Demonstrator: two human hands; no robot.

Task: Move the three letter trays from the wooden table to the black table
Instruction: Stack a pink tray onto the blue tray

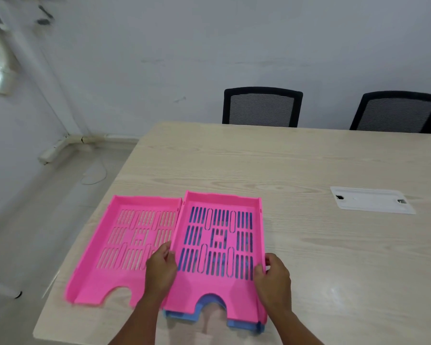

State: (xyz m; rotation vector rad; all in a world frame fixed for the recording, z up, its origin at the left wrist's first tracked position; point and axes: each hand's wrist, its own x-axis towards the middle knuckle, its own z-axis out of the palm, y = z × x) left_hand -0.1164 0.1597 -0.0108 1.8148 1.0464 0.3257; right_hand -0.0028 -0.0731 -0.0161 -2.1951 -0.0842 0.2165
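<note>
Two pink letter trays lie side by side near the front left corner of the wooden table (309, 158). The left pink tray (115, 247) rests alone on the wood. The right pink tray (219, 247) sits stacked on a blue tray (241, 326), whose front edge shows beneath it and whose colour shows through the slots. My left hand (161, 267) grips the left wall of the stacked pink tray, and my right hand (274, 278) grips its right wall. The black table is not in view.
A white cable cover plate (371, 199) is set into the table at the right. Two black mesh chairs (261, 107) (398, 113) stand behind the far edge against the wall. Floor and a white cable duct (60, 145) lie to the left.
</note>
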